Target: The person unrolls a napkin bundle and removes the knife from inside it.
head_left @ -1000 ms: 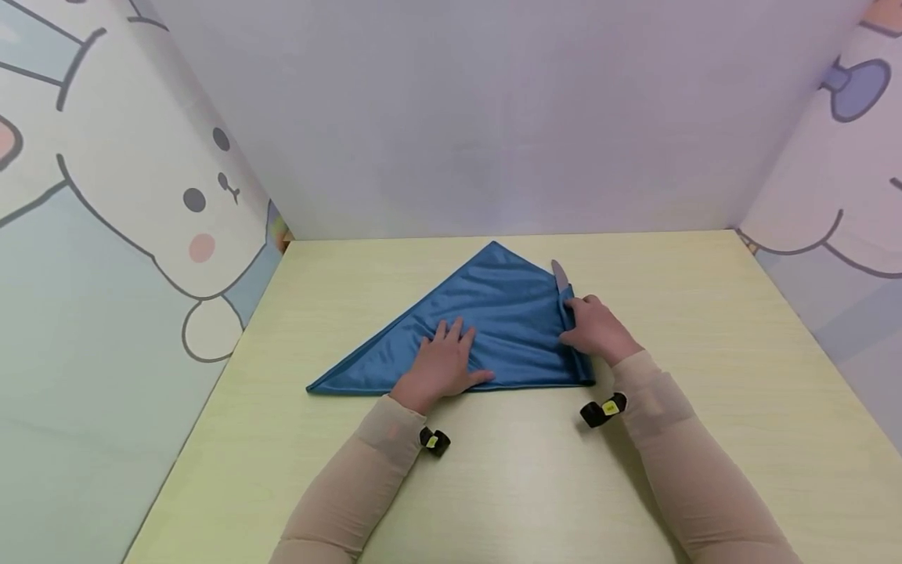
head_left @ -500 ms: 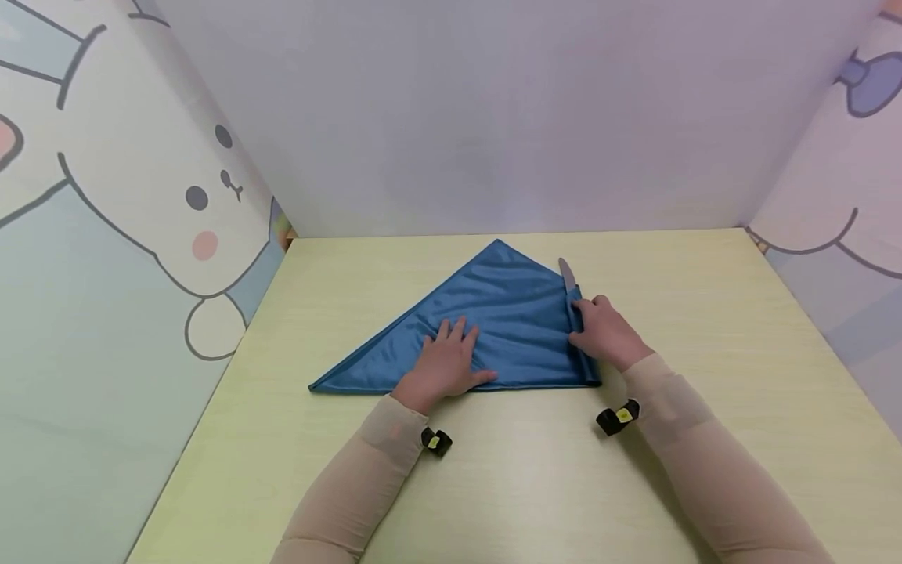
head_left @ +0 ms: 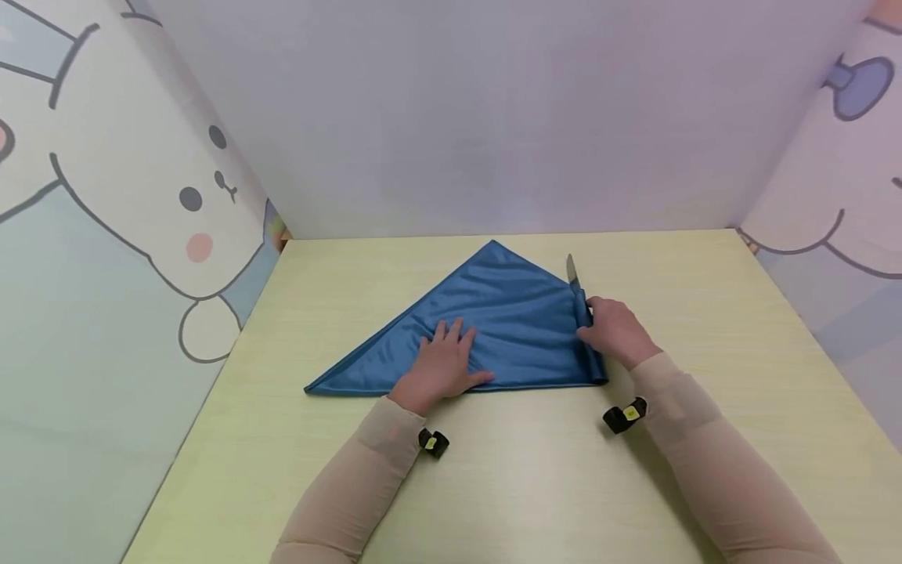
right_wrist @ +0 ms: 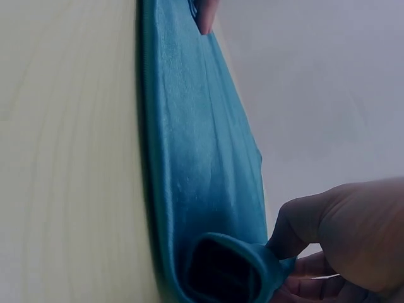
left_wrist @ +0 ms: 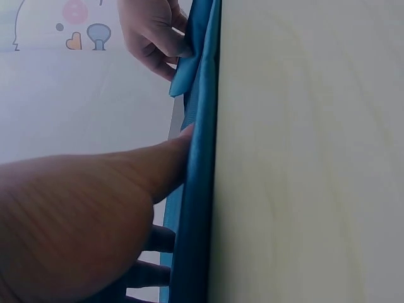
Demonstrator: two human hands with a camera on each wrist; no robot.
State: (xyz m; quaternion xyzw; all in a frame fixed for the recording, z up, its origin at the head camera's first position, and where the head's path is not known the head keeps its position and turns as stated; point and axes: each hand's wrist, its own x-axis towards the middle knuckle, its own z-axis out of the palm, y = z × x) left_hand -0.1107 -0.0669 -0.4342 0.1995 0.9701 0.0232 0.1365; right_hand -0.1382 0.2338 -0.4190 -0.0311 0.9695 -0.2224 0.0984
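A shiny blue cloth (head_left: 507, 305) lies folded on the table, with a pointed top and a long straight front edge. Its right end is turned into a loose roll, whose hollow end (right_wrist: 221, 271) faces the right wrist camera. From the roll's far end sticks the rounded blade of a knife (head_left: 571, 269); the rest of it is hidden in the cloth. My right hand (head_left: 616, 329) grips this roll between thumb and fingers. Flat with spread fingers, my left hand (head_left: 444, 364) rests on the cloth near its front edge.
The pale wooden table (head_left: 521, 478) ends at a plain light wall (head_left: 493, 117) behind the cloth. Side panels with cartoon drawings (head_left: 141, 172) stand left and right. A small black camera sits at each wrist.
My right hand has shifted a little to the right with the rolled end, and the cloth's right edge reaches farther out. The knife tip moved right with it. My left hand stays in place.
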